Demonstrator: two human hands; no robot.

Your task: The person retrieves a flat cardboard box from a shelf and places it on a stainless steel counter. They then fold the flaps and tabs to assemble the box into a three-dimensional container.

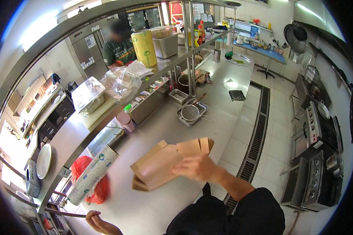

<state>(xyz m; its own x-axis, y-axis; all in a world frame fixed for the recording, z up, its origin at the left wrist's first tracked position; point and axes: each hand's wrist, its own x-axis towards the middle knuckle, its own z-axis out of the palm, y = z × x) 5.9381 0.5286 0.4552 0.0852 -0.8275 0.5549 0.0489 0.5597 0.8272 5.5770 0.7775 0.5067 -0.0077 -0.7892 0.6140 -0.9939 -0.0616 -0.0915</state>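
A brown cardboard box [155, 166], opened out with creased flaps, lies on the steel worktable [145, 131] in front of me. Over its right part is my right hand [198, 167], blurred by motion with its fingers pointing left. The raised flap [194, 146] just beyond that hand is blurred too. Whether my fingers grip the cardboard cannot be made out. At the lower left, my left hand [100, 224] is near the table's corner, away from the box. Its fingers are loosely bent and apart, and I see nothing in them.
Left of the box, a large plastic-film roll [92, 174] leans against a red plastic bag [100, 188]. Farther back sit a strainer [190, 112] on a metal tray and a dark cloth [237, 95]. An overhead shelf [72, 143] runs along the left; a person [119, 47] stands behind it.
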